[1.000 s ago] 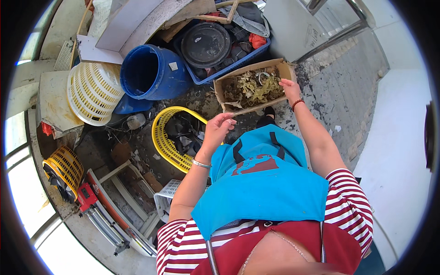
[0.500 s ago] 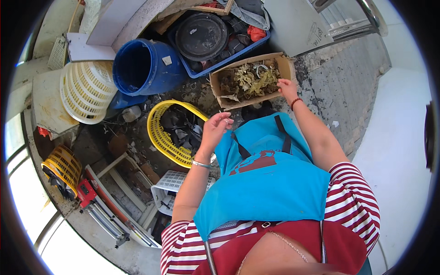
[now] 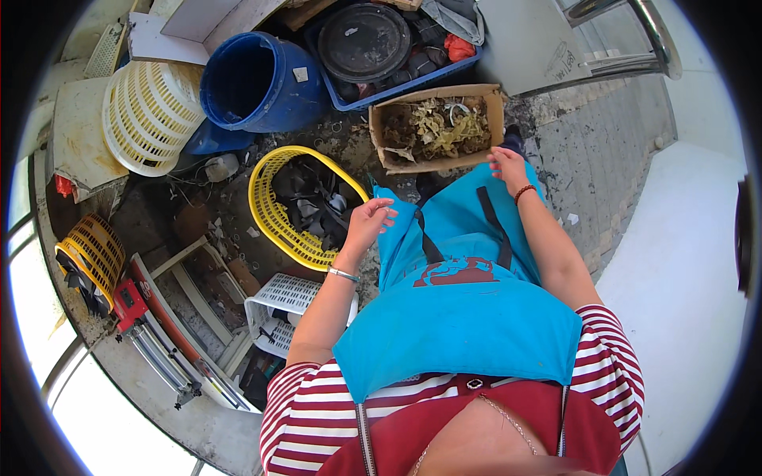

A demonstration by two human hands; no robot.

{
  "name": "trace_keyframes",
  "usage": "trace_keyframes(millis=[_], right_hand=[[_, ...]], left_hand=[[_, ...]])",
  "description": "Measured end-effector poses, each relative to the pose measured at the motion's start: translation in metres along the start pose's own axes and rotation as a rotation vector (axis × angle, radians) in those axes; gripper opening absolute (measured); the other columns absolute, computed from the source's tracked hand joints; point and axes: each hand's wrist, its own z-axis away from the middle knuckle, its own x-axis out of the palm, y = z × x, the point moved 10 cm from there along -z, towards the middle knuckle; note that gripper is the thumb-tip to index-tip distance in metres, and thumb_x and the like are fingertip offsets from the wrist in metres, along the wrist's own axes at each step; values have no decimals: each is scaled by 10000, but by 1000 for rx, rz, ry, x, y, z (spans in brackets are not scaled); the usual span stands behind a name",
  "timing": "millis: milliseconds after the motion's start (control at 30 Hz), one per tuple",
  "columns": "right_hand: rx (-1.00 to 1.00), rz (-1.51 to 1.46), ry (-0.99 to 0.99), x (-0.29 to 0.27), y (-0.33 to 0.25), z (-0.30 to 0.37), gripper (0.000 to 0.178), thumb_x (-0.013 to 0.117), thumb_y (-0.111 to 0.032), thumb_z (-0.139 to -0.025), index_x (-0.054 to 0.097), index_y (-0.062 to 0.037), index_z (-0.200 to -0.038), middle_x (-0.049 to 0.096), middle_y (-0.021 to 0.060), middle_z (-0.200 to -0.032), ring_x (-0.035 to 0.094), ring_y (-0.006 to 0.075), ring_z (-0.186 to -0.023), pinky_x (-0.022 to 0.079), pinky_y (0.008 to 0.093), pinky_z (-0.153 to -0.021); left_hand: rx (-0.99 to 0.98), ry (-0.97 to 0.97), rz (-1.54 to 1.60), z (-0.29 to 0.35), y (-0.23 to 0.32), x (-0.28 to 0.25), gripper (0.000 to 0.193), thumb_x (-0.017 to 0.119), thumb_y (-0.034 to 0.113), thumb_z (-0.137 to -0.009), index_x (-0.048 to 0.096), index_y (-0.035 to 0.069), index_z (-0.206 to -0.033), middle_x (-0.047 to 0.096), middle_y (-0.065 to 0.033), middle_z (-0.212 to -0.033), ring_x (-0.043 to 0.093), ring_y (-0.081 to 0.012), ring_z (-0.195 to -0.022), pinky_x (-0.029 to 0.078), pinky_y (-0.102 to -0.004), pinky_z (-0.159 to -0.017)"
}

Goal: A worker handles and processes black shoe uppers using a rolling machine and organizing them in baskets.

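My left hand (image 3: 368,226) hovers over the left side of my blue apron (image 3: 460,341), beside the yellow oval basket (image 3: 266,226). Its fingers are bent in toward the thumb; anything between them is too small to make out. Beyond the apron's far right edge, my right hand (image 3: 508,169) hangs at the near right corner of a cardboard box (image 3: 432,165). Its fingers are loosely bent and apart, with nothing visible in them. Crumpled yellowish-brown scraps (image 3: 444,131) and a pale ring lie in the box. Dark pieces (image 3: 313,202) partly fill the yellow basket.
Behind stand an open blue barrel (image 3: 278,87) and a blue crate (image 3: 349,103) with a black round lid (image 3: 363,44). Left are a cream slatted basket (image 3: 151,119), an orange-yellow basket (image 3: 94,246) and a red-and-silver tool (image 3: 151,333). A white basket (image 3: 294,289) sits near my left forearm.
My right hand has drawn back from over the box rim toward the apron. My left hand stays beside the yellow basket, its fingers still bent. The whole view has shifted slightly.
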Motion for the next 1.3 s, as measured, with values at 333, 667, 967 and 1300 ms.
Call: trace_keyframes(millis=[333, 667, 967, 1300], right_hand=[[-96, 43, -35, 15, -33, 18, 276, 521, -157, -950, 616, -32, -1176, 674, 48, -975, 580, 97, -701, 487, 252, -561], [-23, -71, 73, -70, -10, 5, 250, 537, -172, -941, 626, -66, -1149, 675, 21, -927, 578, 84, -680, 467, 243, -552], [-55, 77, -195, -50, -62, -41, 213, 573, -216, -924, 647, -51, -1035, 660, 20, -785, 560, 88, -561, 436, 228, -456], [-421, 205, -742, 76, -134, 67, 396, 413, -254, -1011, 502, -57, -1343, 555, 74, -1284, 524, 166, -1160, 418, 322, -981]], left_hand=[[1, 5, -15, -11, 16, 18, 303, 503, 142, -906, 601, 35, -1172, 692, -54, -962, 650, -100, -775, 486, -214, -651], [19, -56, -30, -52, 63, 72, 305, 504, 154, -901, 601, 34, -1164, 692, -54, -967, 649, -104, -768, 486, -226, -649], [99, 120, 111, -64, 80, 93, 277, 512, 157, -918, 612, 51, -1155, 694, -64, -936, 655, -116, -745, 484, -221, -599], [109, 248, 441, -95, 120, 179, 564, 245, 406, -1008, 381, 54, -1427, 400, -85, -1460, 457, -197, -1236, 389, -340, -982]])
